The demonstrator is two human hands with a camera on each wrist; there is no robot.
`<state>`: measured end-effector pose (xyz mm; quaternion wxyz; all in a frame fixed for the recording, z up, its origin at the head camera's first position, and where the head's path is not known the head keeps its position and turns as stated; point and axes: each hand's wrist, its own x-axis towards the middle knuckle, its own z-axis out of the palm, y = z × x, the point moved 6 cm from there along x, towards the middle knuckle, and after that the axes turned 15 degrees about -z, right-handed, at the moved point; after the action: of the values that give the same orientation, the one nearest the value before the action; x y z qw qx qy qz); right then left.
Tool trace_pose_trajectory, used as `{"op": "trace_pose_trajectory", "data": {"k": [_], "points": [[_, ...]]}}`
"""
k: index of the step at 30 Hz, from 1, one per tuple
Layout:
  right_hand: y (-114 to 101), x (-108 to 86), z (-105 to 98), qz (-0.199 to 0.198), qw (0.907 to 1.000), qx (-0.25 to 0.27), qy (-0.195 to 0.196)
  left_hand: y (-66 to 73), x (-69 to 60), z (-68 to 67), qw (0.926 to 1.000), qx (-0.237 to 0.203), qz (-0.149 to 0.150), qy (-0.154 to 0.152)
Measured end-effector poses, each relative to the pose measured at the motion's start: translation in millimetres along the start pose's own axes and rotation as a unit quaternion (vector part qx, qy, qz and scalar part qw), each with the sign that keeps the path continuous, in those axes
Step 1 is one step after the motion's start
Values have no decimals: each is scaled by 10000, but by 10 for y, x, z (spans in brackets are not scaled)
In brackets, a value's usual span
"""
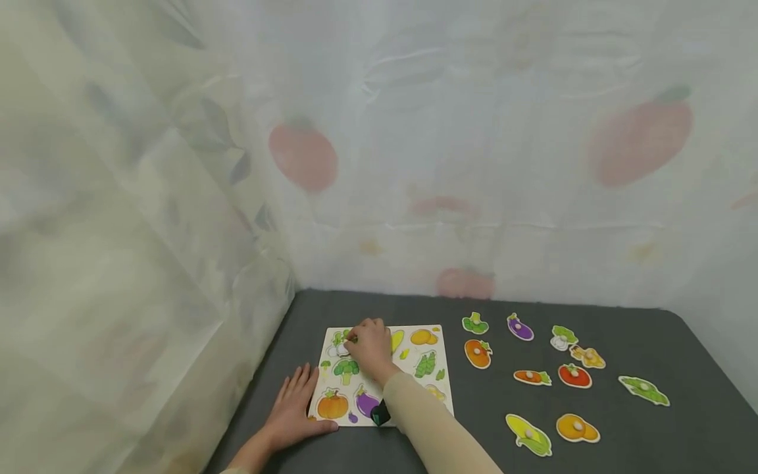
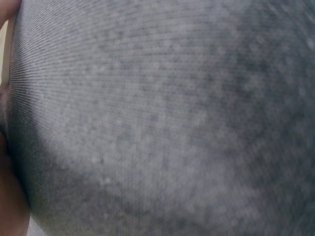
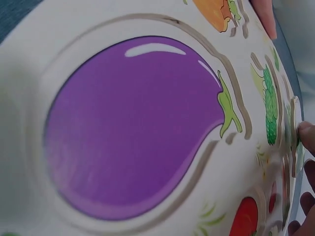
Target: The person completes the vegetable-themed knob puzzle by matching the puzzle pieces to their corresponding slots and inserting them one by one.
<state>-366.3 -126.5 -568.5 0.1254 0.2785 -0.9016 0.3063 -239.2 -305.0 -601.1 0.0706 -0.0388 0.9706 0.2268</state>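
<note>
A white wooden puzzle board [image 1: 412, 387] printed with vegetables lies on the dark table. My left hand [image 1: 290, 408] rests beside its lower left corner, fingers spread straight and touching the edge. Over the board's upper left, my right hand [image 1: 372, 345] pinches a flat puzzle piece [image 3: 294, 137] at the printed white bulbs and green leaves. That piece is seen nearly edge-on in the right wrist view, and its kind is mostly hidden. The printed eggplant [image 3: 133, 132] fills much of that view. Mostly grey cloth shows in the left wrist view.
Right of the board lie loose knobbed pieces: broccoli [image 1: 476, 324], eggplant [image 1: 520, 328], pumpkin [image 1: 478, 354], carrot [image 1: 533, 377], tomato [image 1: 574, 376], pea pod [image 1: 644, 390], corn [image 1: 529, 434] and several others. Printed curtains [image 1: 474, 131] hang behind and at the left.
</note>
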Motion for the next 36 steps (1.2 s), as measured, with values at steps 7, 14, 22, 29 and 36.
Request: {"op": "trace_pose_trajectory", "data": {"k": [7,14,22,29,36], "points": [[-60,30,31,24,10000,-54,-53,-36,-10,35,10000,-48,-52,1],[-99,37,43,60,9999,-142,-23,2,-14,14,9996,-4,-189,-225],[-123,56,111,43,9998,-159,57,22,-25,-12,9998,57,-185,-84],[-134,60,133,55,9996,-203,172,23,-24,-10,9993,36,-268,-277],[-125,64,161,40,9993,-353,127,30,-22,-21,9990,24,-307,-326]]}}
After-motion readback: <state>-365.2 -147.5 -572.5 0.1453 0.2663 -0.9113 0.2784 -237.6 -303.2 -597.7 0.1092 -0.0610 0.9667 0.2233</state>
